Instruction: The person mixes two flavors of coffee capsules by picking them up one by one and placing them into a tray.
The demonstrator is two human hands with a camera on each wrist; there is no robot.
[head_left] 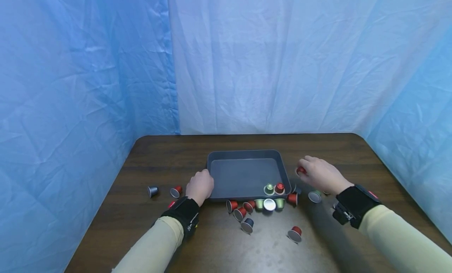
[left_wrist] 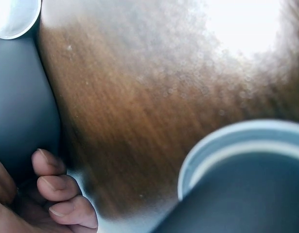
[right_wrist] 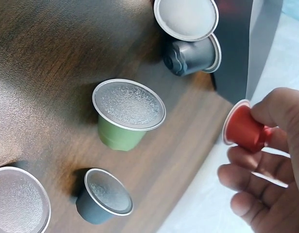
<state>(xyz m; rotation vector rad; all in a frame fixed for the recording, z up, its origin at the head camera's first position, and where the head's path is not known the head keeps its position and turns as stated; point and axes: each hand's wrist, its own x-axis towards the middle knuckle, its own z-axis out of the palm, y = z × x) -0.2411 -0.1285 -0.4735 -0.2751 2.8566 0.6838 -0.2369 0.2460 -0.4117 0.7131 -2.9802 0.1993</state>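
In the head view, a dark grey rectangular tray (head_left: 240, 173) lies on the wooden table, with a green coffee capsule (head_left: 269, 188) and a red one (head_left: 279, 188) in its near right corner. My left hand (head_left: 200, 186) is at the tray's near left corner, its curled fingers (left_wrist: 61, 188) gripping the edge in the left wrist view. Right of the tray, my right hand (head_left: 319, 174) pinches a red coffee capsule (right_wrist: 244, 127) between thumb and fingers, raised over the table. Below it, a green capsule (right_wrist: 121, 136) stands foil lid up beside a dark capsule (right_wrist: 98, 206).
Several capsules lie along the tray's near side, among them a white-lidded one (head_left: 269, 204) and a dark blue one (head_left: 247, 225). A red capsule (head_left: 295, 234) lies nearer. To the left are a grey-blue capsule (head_left: 152, 192) and a red one (head_left: 175, 192). Blue-white curtains (head_left: 247, 69) surround the table.
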